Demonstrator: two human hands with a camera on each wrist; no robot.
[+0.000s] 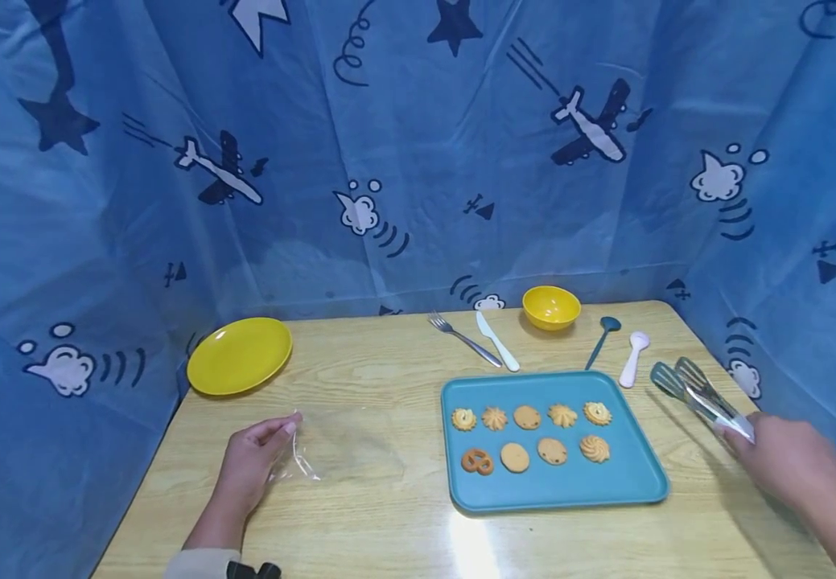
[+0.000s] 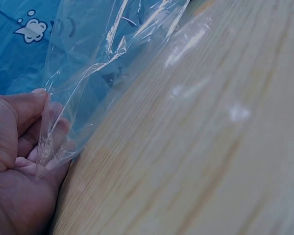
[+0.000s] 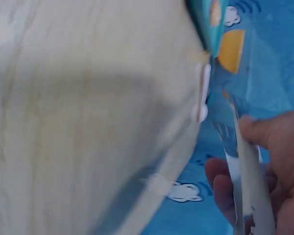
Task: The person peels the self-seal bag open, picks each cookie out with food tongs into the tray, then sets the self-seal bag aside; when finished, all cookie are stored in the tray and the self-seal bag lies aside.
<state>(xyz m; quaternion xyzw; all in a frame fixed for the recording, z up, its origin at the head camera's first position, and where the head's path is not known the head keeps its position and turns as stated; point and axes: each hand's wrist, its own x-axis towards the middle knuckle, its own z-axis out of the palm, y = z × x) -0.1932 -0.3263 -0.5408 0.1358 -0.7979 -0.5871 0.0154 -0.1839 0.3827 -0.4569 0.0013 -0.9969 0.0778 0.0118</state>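
Note:
My left hand [image 1: 253, 462] pinches the edge of a clear plastic bag [image 2: 88, 73] between thumb and fingers, on the left of the table. Most of the bag is hard to make out against the wood in the head view. At the right, my right hand [image 1: 797, 462] grips a pair of tongs [image 1: 703, 400] with slotted ends, held above the table with the ends apart and nothing between them. Between the hands lies a teal tray [image 1: 555, 492] bearing two rows of several cookies [image 1: 515, 457] and a pretzel [image 1: 477, 461].
A yellow plate [image 1: 240, 355] stands at the back left. Behind the tray are a fork [image 1: 467, 341], a white knife [image 1: 497, 342], a yellow bowl [image 1: 551, 308], a dark spoon [image 1: 602, 341] and a pale spoon [image 1: 633, 359]. Blue patterned curtains [image 1: 418, 161] surround the table.

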